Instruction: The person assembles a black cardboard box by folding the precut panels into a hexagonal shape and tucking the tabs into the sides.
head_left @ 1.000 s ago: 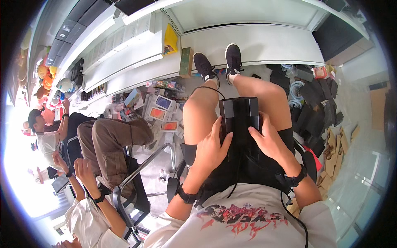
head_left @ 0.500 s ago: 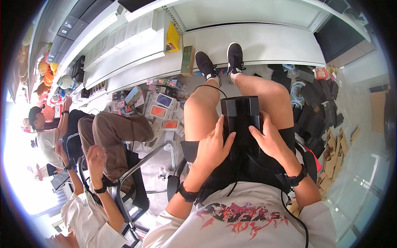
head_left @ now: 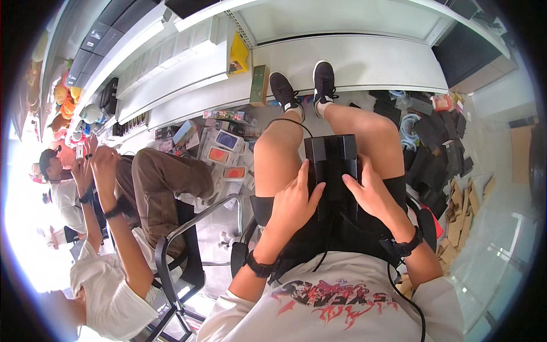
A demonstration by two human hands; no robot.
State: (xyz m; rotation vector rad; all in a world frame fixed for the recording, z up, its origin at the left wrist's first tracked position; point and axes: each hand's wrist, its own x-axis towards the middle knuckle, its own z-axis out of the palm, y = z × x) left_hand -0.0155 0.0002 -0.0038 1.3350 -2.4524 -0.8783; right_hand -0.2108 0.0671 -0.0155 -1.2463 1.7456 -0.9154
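Head view: left grip [head_left: 292, 204], right grip [head_left: 371, 194] clasp black box [head_left: 335, 165] from opposite sides.

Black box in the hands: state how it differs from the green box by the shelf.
The black box is dark and glossy; the green box is mostly muted green. The left hand and right hand hold the black box; the green box sits unheld by the white shelf. Both are straight-edged.
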